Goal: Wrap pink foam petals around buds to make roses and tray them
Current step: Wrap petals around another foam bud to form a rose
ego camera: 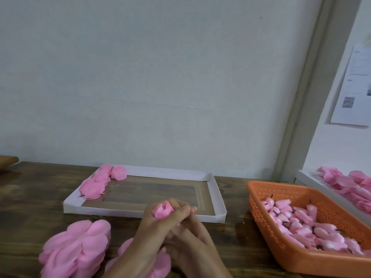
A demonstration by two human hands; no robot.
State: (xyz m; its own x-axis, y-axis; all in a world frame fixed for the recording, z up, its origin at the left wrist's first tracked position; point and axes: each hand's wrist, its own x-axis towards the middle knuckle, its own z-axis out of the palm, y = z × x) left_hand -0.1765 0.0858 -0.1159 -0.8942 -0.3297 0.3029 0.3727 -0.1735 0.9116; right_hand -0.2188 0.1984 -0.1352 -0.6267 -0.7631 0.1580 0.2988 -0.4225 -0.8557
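Two bare hands at work here, left hand [153, 232] and right hand [193, 237], a touch blurred, forearms [124, 266] uncovered right down to the bottom edge.

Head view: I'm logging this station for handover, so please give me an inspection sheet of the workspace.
Surface: dark wooden table.
Job's things: white tray holds a few finished roses at its far-left corner; orange basket of buds at right; petal stack at near left; one rose in the hands.
Clutter: second white tray of pink pieces at far right.
Grippers: left hand grips the rose; right hand curls against its base, grip hidden.
Cables: nothing seen.
Surroundings: pale wall; printed sheet posted at right.
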